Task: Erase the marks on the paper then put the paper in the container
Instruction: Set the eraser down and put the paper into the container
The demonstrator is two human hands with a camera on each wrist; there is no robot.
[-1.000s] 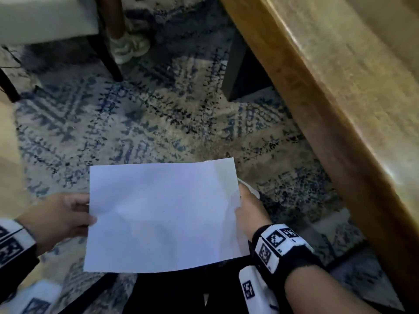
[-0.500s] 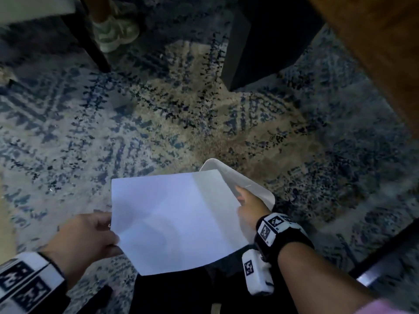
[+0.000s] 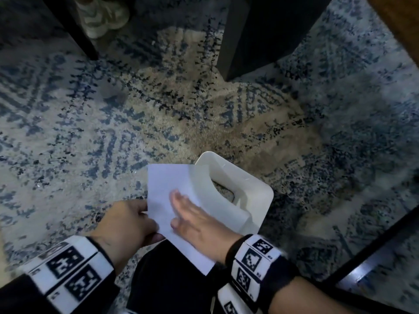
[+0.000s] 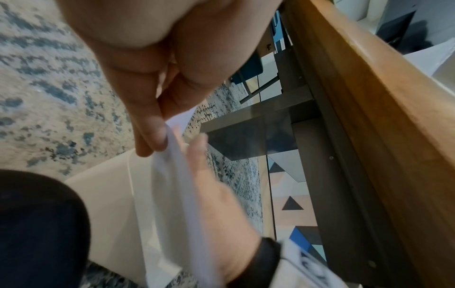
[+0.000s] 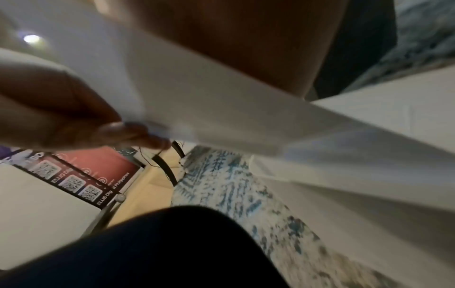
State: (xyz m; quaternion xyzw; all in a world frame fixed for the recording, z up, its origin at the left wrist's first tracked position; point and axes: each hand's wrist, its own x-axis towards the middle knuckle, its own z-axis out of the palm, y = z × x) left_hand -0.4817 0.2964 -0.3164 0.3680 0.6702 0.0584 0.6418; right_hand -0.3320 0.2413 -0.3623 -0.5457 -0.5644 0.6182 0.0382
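Observation:
The white paper point(image 3: 166, 191) looks folded or bent narrower and is held low over the rug, its right part overlapping the white container point(image 3: 254, 196), a plastic bin with a handle cut-out. My left hand point(image 3: 147, 214) pinches the paper's left edge between thumb and fingers, which the left wrist view shows close up on the paper point(image 4: 172, 181). My right hand point(image 3: 176, 207) lies flat on the sheet with straight fingers, just left of the bin's rim. No marks show on the visible side. In the right wrist view the paper point(image 5: 197, 87) is blurred and fills the upper frame.
A blue and beige patterned rug point(image 3: 158, 109) covers the floor. A dark table leg point(image 3: 238, 41) stands behind the bin, with the wooden table edge point(image 3: 399, 21) at top right. A chair leg point(image 3: 77, 28) and a pale shoe point(image 3: 102, 17) are at top left. My dark-clad knee point(image 3: 165, 282) is below the paper.
The paper came down and right against the bin and now looks narrower. My right hand let go of its right edge and lies flat on it. The left hand kept its pinch.

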